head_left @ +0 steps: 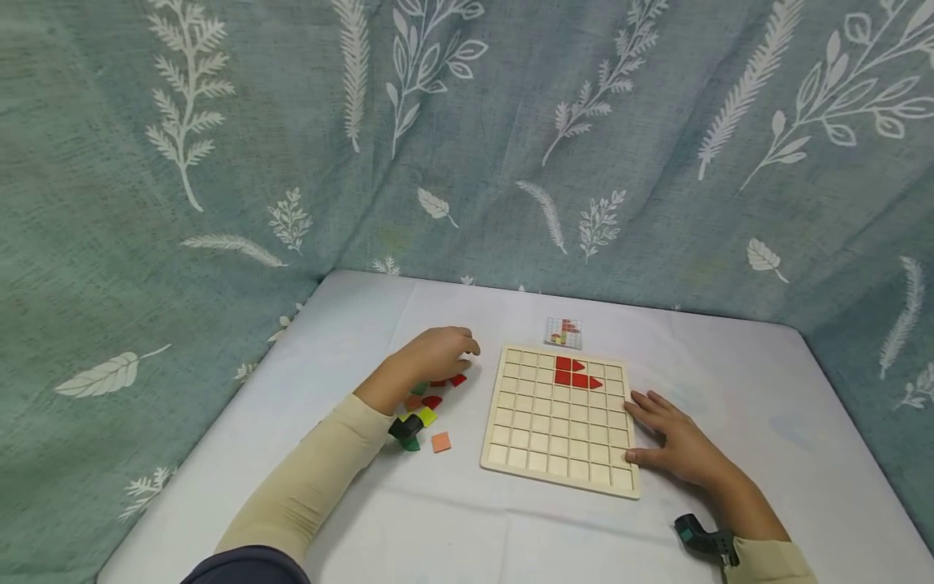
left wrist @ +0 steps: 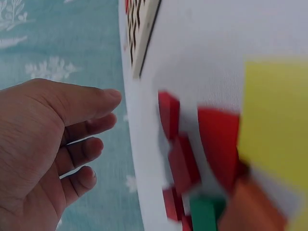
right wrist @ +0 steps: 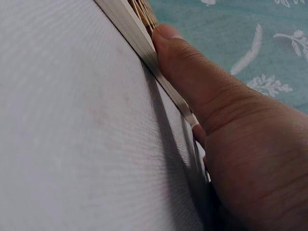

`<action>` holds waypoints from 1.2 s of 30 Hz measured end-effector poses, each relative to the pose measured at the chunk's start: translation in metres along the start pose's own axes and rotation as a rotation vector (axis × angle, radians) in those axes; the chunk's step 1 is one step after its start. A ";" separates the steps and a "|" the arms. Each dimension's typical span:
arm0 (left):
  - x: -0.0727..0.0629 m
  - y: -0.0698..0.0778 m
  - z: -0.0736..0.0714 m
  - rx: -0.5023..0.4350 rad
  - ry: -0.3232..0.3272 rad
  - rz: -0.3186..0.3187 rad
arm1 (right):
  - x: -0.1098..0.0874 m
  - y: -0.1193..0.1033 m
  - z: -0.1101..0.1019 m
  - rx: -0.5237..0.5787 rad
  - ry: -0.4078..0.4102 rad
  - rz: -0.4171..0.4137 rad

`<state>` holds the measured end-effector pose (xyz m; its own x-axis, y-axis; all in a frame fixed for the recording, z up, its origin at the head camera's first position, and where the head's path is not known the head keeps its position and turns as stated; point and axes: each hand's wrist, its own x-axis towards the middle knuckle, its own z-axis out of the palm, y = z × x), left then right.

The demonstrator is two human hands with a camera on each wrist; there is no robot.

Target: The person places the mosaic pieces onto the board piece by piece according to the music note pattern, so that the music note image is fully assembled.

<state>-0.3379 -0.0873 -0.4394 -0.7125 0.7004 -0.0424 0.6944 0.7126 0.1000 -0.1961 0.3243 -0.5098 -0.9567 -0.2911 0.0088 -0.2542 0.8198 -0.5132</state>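
A: How is the left hand?
B: Off the far left corner of the wooden grid board, apart from it. Its fingers are loosely bent, with the thumb a little away from them, and it holds nothing.

A: And the right hand?
B: At the board's right edge, fingers spread and fairly straight. Thumb tip and fingertips touch the rim without curling round it.

A: What lies nearest the left hand?
B: Loose flat pieces, all left of the board: a red piece with a curved side just beside the hand, then a red pointed piece, a yellow piece and a green piece by the wrist camera. An orange square sits nearest the board's near left part. The arm hides some of the heap, so I can't fairly count it.

A: What's on the board?
B: Red tiles in two rows towards its far edge: one square and a point, then two squares and a point.

A: Farther out?
B: A pattern card just past the board's far edge, white cloth under the board, and a leaf-print curtain behind it.
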 end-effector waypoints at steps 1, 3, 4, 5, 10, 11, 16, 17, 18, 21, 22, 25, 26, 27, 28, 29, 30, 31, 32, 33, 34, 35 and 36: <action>-0.003 -0.004 0.000 -0.002 -0.002 -0.010 | 0.000 0.000 -0.001 -0.003 -0.001 0.003; -0.009 -0.012 -0.002 -0.020 -0.009 -0.034 | -0.001 -0.001 -0.002 0.002 -0.001 0.005; -0.013 -0.016 -0.002 -0.028 -0.011 -0.047 | -0.001 -0.002 -0.001 0.006 0.000 0.004; -0.016 -0.020 -0.002 -0.033 -0.013 -0.058 | -0.001 -0.002 -0.001 0.012 -0.001 0.003; -0.034 -0.040 0.003 -0.093 -0.040 -0.138 | 0.000 -0.001 0.003 0.018 -0.003 -0.005; -0.036 -0.043 0.004 -0.105 -0.042 -0.148 | 0.000 -0.001 0.003 0.016 -0.004 -0.004; -0.044 -0.051 0.007 -0.126 -0.028 -0.154 | 0.000 -0.003 0.001 0.012 0.000 0.005; -0.044 -0.052 0.007 -0.123 -0.027 -0.147 | 0.000 -0.003 0.000 0.014 -0.001 0.008; -0.044 -0.053 0.008 -0.117 -0.028 -0.144 | 0.000 -0.003 0.000 0.017 -0.001 0.008; -0.042 -0.054 0.010 -0.116 -0.042 -0.139 | -0.001 -0.004 -0.001 0.019 -0.003 0.006; -0.041 -0.055 0.011 -0.118 -0.049 -0.139 | -0.001 -0.003 -0.001 0.021 -0.002 0.004; -0.037 -0.056 0.011 -0.125 -0.069 -0.144 | -0.002 -0.003 0.000 0.018 0.004 0.003; -0.036 -0.057 0.011 -0.128 -0.076 -0.151 | -0.002 -0.003 0.000 0.018 0.006 0.004; -0.034 -0.058 0.012 -0.125 -0.082 -0.154 | -0.002 -0.003 0.000 0.016 0.006 0.001; -0.033 -0.059 0.012 -0.121 -0.088 -0.159 | -0.001 -0.003 0.000 0.015 0.006 -0.001; -0.032 -0.061 0.013 -0.123 -0.092 -0.165 | -0.001 -0.004 0.000 0.016 0.007 -0.006; -0.031 -0.062 0.013 -0.127 -0.093 -0.169 | -0.001 -0.005 0.000 0.017 0.010 -0.011; -0.030 -0.062 0.014 -0.140 -0.088 -0.172 | -0.001 -0.005 0.000 0.016 0.011 -0.014; -0.029 -0.063 0.015 -0.148 -0.083 -0.169 | -0.002 -0.006 -0.001 0.021 0.012 -0.020; -0.028 -0.063 0.016 -0.153 -0.075 -0.165 | -0.002 -0.006 -0.001 0.024 0.013 -0.028; -0.026 -0.063 0.016 -0.160 -0.065 -0.158 | -0.002 -0.006 -0.001 0.027 0.014 -0.031; -0.025 -0.063 0.017 -0.165 -0.054 -0.153 | -0.003 -0.006 -0.001 0.029 0.015 -0.035; -0.023 -0.062 0.018 -0.167 -0.042 -0.148 | -0.003 -0.006 -0.001 0.031 0.015 -0.037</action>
<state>-0.3627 -0.1463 -0.4623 -0.7982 0.5923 -0.1101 0.5538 0.7933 0.2529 -0.1918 0.3208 -0.5057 -0.9489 -0.3130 0.0409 -0.2848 0.7931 -0.5384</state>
